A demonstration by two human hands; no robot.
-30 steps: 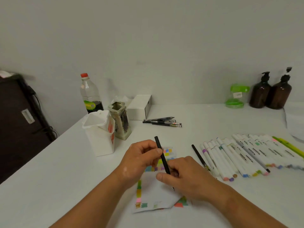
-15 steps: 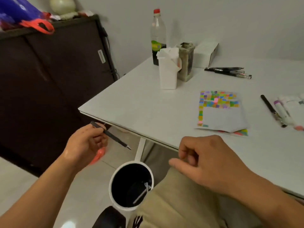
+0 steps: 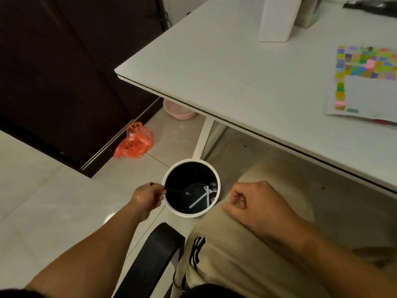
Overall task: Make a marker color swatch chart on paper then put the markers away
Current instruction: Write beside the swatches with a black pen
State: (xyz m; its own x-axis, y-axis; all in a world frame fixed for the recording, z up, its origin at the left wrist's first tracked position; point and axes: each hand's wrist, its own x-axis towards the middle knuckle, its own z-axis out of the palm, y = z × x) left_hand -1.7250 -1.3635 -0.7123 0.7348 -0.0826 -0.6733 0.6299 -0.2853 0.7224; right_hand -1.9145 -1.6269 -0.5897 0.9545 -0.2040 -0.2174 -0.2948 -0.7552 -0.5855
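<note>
Beside the desk (image 3: pixel 236 72), low at floor level: item in hand, one thin black pen (image 3: pixel 177 190), tip pointing into a white waste bin (image 3: pixel 189 214) with a dark inside. Left hand (image 3: pixel 148 197): grip closed round the pen's rear end, the pen held over the bin's mouth and not yet released. Right hand (image 3: pixel 255 205): resting on the thigh, fingers loosely curled, nothing in its grip. Bin contents: two pale sticks (image 3: pixel 198 201), crossed; possibly discarded pens or straws, the view being too dark to tell which. Swatch chart (image 3: pixel 365 82): flat on the desk at the right edge of view, well apart from both hands; coloured squares fill a band along its top and one column down its left side, while the rest of the sheet shows bare. Markers: out of view, so whether any have been put away cannot be told. Other entries: white container (image 3: pixel 277 18) upright at the desk's far side; orange plastic bag (image 3: pixel 134 141) and pink basin (image 3: pixel 179 109) on the floor; dark cabinet (image 3: pixel 64 61) at left. Assessment: chart apparently part-filled; binning this pen looks like a side step, with any remaining swatches and the whole of the tidying seemingly still to do.
</note>
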